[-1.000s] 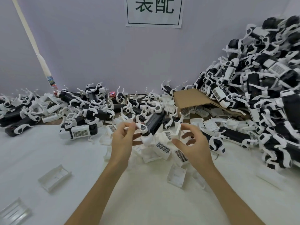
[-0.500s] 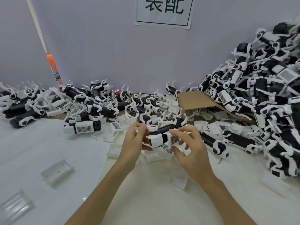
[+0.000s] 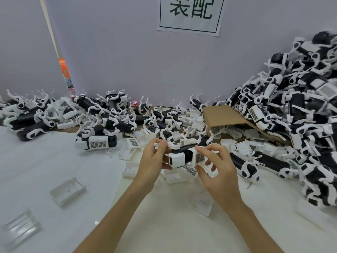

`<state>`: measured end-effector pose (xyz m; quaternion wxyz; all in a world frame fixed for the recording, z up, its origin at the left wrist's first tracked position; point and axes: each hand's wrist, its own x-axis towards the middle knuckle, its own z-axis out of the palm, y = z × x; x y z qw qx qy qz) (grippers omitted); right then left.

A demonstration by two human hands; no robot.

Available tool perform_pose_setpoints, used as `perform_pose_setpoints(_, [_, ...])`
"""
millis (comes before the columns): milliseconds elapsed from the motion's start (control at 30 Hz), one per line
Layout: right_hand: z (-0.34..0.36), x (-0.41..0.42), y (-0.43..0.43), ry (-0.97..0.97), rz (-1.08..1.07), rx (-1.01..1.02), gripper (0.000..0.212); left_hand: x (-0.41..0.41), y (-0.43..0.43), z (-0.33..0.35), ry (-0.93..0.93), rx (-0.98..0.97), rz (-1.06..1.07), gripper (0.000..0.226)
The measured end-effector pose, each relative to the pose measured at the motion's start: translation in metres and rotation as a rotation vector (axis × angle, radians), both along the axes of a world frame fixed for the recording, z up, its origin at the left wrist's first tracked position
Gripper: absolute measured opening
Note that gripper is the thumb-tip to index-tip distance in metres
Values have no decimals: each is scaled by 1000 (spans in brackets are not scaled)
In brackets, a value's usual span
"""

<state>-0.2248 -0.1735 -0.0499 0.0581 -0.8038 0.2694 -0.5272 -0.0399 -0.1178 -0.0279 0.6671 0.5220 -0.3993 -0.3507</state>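
Here we hold the black-and-white unit (image 3: 179,156) just above the worktop (image 3: 45,161), in the middle of the view and between both hands. It is a black bar with a white block end facing us, and thin white hooked legs stick out toward twelve o'clock.

The grip of our left hand (image 3: 152,162) is clamped on the unit's near end. Thumb and forefinger pinch a white leg at the top, which we judge braces the body against a sideways push. The grip of our right hand (image 3: 218,172) is closed on the white cover (image 3: 198,157), grille-patterned face toward us. The fingertips press it onto the unit's flank, so we are likely snapping it on. We cannot tell whether it is fully seated.

Spare covers (image 3: 67,192) lie loose at eight o'clock, and more sit directly under the hands, within easy reach. A cardboard sheet (image 3: 220,115) leans at one o'clock. At three o'clock rises a heap (image 3: 300,128) of similar units, and others are scattered at ten o'clock (image 3: 94,141) along the wall.
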Motion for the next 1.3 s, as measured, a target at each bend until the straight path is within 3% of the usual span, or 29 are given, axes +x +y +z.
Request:
perform_pose_setpoints(200, [0, 1, 0, 21, 41, 8, 76, -7, 1, -1, -9, -12, -73, 24])
perform_pose_setpoints(433, [7, 3, 5, -83, 148, 199, 45, -2, 4, 1, 7, -52, -113, 28])
perform_pose_setpoints(567, [8, 2, 5, -71, 53, 221, 55, -3, 7, 4, -57, -79, -160, 28])
perform_pose_setpoints(767, [11, -4, 2, 107, -70, 38, 68, 0, 8, 4, -116, -122, -207, 21])
perform_pose_setpoints(1000, [2, -2, 3, 386, -69, 4, 52, -7, 8, 0, -222, -179, -270, 11])
perform_pose_setpoints(1100, [5, -2, 4, 324, -88, 17, 46, -4, 5, -1, -259, -189, -179, 37])
perform_pose_setpoints(1200, [8, -4, 4, 240, -105, 49, 44, 2, 3, -7, -518, -117, -210, 74])
perform_pose_setpoints(1300, [9, -7, 3, 192, -108, 61, 48, 0, 2, -13, -604, -90, -247, 75])
